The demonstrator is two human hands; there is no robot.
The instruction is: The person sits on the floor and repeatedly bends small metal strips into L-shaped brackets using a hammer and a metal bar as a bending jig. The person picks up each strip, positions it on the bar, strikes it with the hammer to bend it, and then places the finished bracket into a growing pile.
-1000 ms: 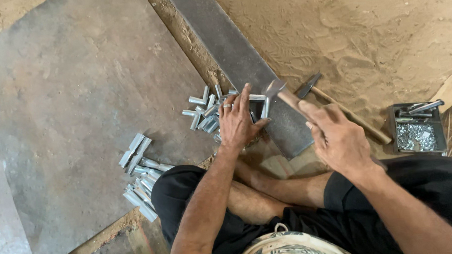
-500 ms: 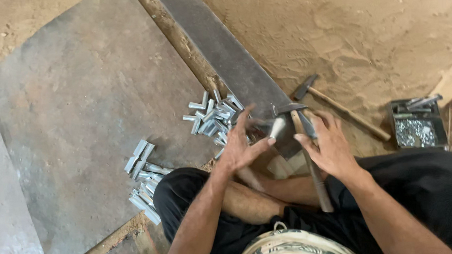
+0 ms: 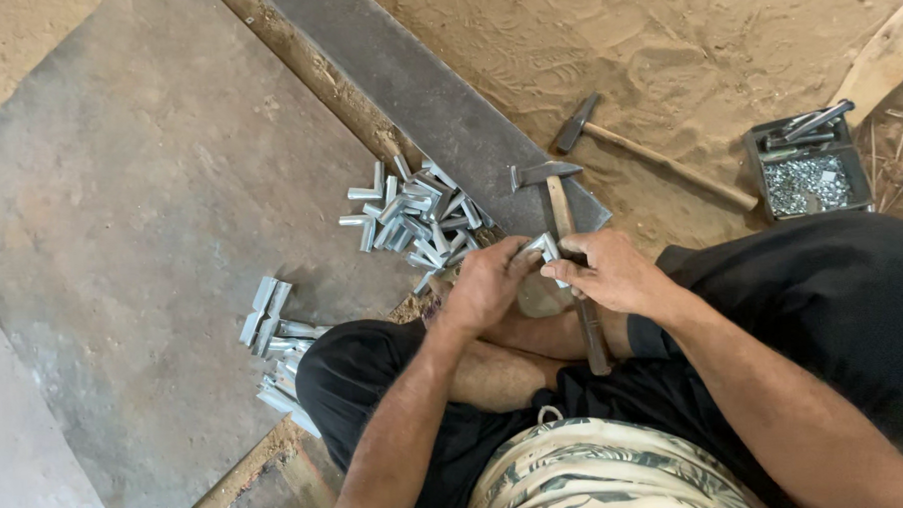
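Seen from the head camera, the person sits cross-legged on the ground, and both hands meet over the near end of a long dark metal strip point(image 3: 436, 104). The left hand point(image 3: 488, 283) has its fingers curled around a small silvery metal piece point(image 3: 539, 247), pinching it from the left. The right hand point(image 3: 612, 270) closes its fingertips on the same piece from the right, so both hands grip it together. A hammer point(image 3: 561, 230) lies under the right hand, its head on the strip just beyond the hands and its wooden handle running near, across the person's leg. To the left of the hands lies a pile of similar metal pieces point(image 3: 415, 217), and a second heap point(image 3: 274, 340) rests further left on a grey slab point(image 3: 150, 214). A second hammer point(image 3: 648, 152) lies on the sand to the far right, beside a small tray of screws point(image 3: 807, 166).
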